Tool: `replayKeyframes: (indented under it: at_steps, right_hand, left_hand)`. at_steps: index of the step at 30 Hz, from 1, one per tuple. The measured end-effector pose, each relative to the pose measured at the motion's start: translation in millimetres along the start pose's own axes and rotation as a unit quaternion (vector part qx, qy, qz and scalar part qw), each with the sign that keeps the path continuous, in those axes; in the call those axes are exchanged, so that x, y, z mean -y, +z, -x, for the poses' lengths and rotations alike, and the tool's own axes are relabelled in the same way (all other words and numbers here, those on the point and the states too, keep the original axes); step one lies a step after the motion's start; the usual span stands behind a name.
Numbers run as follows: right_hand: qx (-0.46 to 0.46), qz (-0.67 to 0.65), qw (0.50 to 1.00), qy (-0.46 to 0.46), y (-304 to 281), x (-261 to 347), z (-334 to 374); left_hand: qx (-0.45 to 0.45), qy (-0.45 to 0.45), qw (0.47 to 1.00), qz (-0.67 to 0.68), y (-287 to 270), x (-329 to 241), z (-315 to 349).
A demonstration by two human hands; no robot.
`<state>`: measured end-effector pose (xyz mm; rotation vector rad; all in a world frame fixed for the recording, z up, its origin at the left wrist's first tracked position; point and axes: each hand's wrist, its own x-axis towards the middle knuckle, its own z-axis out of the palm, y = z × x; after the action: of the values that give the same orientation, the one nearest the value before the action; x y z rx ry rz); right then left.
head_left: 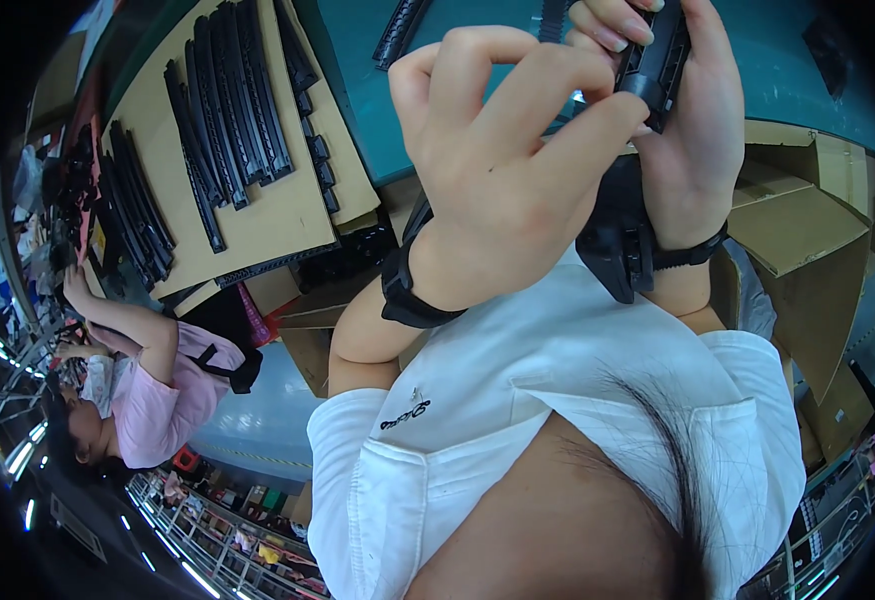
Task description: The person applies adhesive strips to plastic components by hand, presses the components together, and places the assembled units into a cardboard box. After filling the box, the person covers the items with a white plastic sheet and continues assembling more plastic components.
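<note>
My right hand (697,130) is wrapped round a black plastic part (654,65) near the top edge, its fingers curled over one side and its thumb along the other. My left hand (517,150) is closed, with bent fingers reaching to the lower end of that same part. One left fingertip presses against the part; the thumb and the other tips are hidden. Black straps circle both wrists, and a black device (617,240) sits by the right one. Beneath the hands lies a teal work surface (357,110).
Several long black strips (232,100) lie on a cardboard sheet (287,220) at left, with one more strip (400,35) on the teal surface. Open cardboard boxes (797,220) stand at right. A person in pink (172,400) works at far left.
</note>
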<state>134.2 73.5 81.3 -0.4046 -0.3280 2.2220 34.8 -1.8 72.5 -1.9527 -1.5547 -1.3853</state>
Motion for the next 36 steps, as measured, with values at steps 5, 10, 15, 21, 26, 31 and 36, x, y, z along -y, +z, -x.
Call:
replayKeyframes:
  at_steps: [5, 10, 15, 21, 26, 31, 36]
  right_hand:
    - [0.013, -0.046, 0.999, 0.023, -7.0, 0.4, -4.2]
    - [0.017, -0.109, 0.992, 0.053, -13.1, -0.4, -7.9]
    - [-0.020, -0.148, 0.986, 0.078, -15.9, 0.0, -11.0]
    - [0.106, 0.030, 0.993, 0.032, -23.6, 4.8, -17.2]
    - [0.069, 0.117, 0.991, 0.004, -20.3, 1.5, -18.0]
    - [0.060, 0.116, 0.991, 0.003, -29.4, -10.8, -26.5]
    - [0.025, 0.394, 0.910, -0.126, -36.0, -4.4, -46.3]
  left_hand:
    - [-0.049, 0.035, 0.998, -0.006, 17.1, 6.4, 11.0]
    - [-0.005, 0.004, 0.999, -0.032, 11.9, 0.4, 17.9]
    - [-0.040, 0.011, 0.998, 0.048, 22.8, 7.9, 23.8]
    - [0.050, -0.511, 0.640, 0.571, 9.9, -2.3, 12.0]
    - [0.217, -0.540, 0.556, 0.593, 5.2, 7.0, -0.4]
    - [0.172, -0.529, 0.616, 0.558, 6.7, 0.1, 5.7]
    - [0.122, -0.562, 0.678, 0.458, -15.1, 4.1, 5.8]
